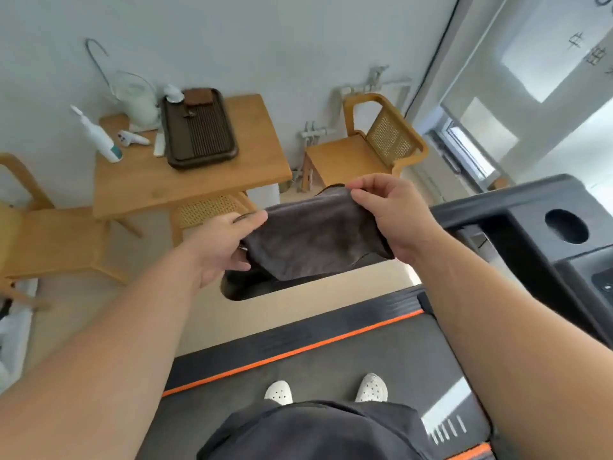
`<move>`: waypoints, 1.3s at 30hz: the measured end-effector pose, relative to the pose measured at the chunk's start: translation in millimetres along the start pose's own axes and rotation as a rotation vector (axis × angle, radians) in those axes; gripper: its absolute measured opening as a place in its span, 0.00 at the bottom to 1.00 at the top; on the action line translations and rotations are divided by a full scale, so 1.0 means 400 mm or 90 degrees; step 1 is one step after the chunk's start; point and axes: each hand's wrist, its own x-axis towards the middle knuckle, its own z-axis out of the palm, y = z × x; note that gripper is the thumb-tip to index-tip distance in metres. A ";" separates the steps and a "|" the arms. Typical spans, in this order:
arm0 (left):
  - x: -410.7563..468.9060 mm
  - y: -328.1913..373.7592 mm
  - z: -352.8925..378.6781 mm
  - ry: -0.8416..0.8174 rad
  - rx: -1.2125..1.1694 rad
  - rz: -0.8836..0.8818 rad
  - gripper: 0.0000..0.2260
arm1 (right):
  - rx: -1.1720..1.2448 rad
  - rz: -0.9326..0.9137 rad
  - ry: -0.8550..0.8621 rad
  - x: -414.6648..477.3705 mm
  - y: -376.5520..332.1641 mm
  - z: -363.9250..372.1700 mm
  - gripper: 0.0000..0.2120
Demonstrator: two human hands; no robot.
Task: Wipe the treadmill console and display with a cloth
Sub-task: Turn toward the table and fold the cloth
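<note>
A dark grey cloth [311, 237] hangs stretched between both my hands in the middle of the view. My left hand [222, 247] pinches its left edge between thumb and fingers. My right hand [394, 214] pinches the top right corner, fingers curled over the edge. The black treadmill console [544, 227], with a round cup hole and a few buttons, sits at the right edge, to the right of the cloth and not touching it. Its display is out of view.
I stand on the treadmill belt [331, 370], which has an orange stripe. A wooden table [185, 174] with a dark tray, a kettle and a bottle stands ahead left. Wooden chairs [371, 144] stand around it. A window is at the far right.
</note>
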 end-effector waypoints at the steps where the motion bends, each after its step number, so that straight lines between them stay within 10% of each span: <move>1: -0.016 -0.027 -0.046 -0.022 -0.017 -0.009 0.18 | -0.002 0.004 -0.018 0.005 -0.016 0.043 0.08; 13: -0.147 -0.282 -0.327 0.383 -0.580 -0.033 0.07 | -0.229 -0.104 -0.228 0.088 -0.093 0.464 0.13; 18: -0.210 -0.327 -0.408 0.472 -0.487 -0.018 0.03 | -0.287 -0.136 -0.302 0.110 -0.072 0.650 0.16; 23: -0.271 -0.375 -0.462 0.413 -0.113 -0.093 0.21 | -0.204 -0.077 -0.398 0.108 -0.090 0.786 0.14; 28: -0.290 -0.436 -0.578 0.450 0.257 -0.113 0.14 | -0.256 -0.059 -0.544 0.094 -0.127 0.900 0.14; 34: -0.347 -0.590 -0.844 0.460 0.290 -0.090 0.05 | -0.450 -0.137 -0.624 0.024 -0.123 1.155 0.30; 39: -0.481 -0.737 -1.089 0.483 -0.030 -0.053 0.05 | -0.679 -0.288 -0.666 -0.088 -0.142 1.443 0.22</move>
